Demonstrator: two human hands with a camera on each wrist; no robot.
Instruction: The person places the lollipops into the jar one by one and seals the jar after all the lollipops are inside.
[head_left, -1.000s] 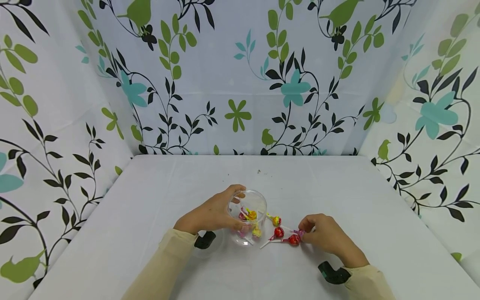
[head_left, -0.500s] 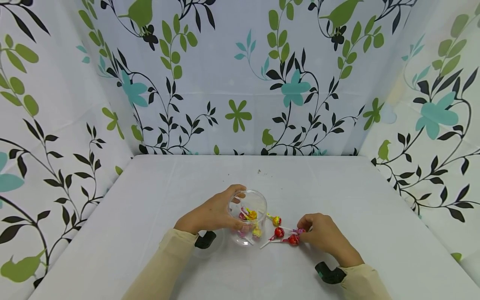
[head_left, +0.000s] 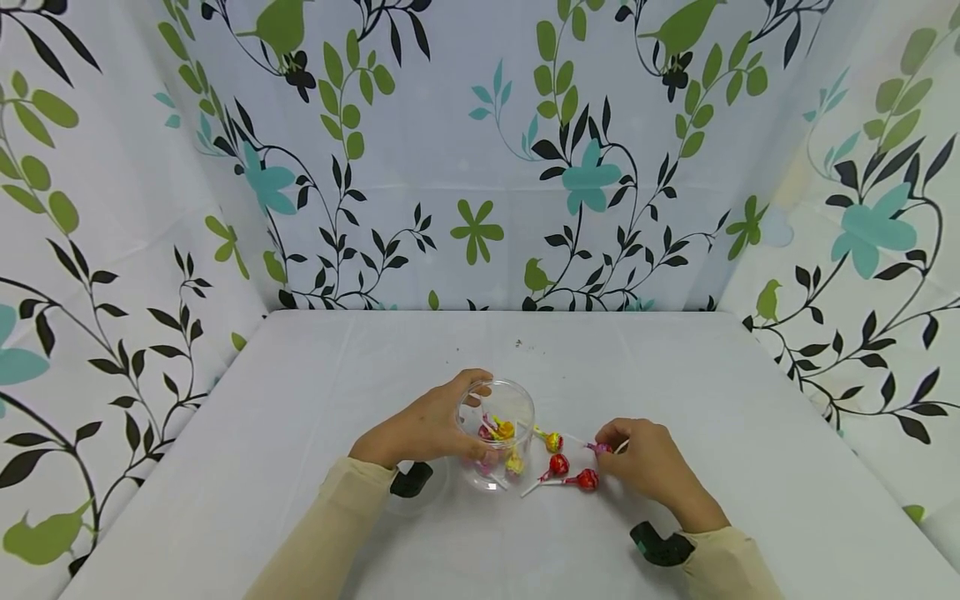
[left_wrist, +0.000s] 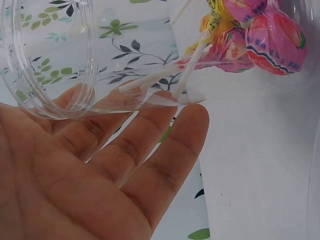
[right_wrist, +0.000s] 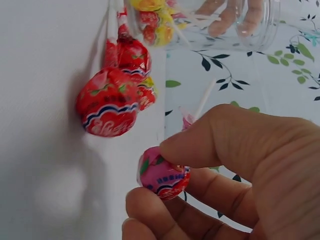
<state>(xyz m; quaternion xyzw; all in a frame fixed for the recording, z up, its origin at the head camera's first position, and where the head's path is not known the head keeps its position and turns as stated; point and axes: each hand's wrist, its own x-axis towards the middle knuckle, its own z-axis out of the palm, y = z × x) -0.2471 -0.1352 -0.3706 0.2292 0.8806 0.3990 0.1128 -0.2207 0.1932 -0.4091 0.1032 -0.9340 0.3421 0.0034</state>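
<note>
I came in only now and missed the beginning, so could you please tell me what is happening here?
A person's left hand holds an open clear jar with several lollipops already inside. The right hand pinches a pink lollipop by its wrapped head, outside the jar. Between the jar and that hand, two red lollipops and a yellow-and-red one lie loose on the white table.

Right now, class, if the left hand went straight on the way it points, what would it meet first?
The clear jar, which the left hand holds. Past that, the yellow lollipop outside it might come next, though depth is unclear.
</note>
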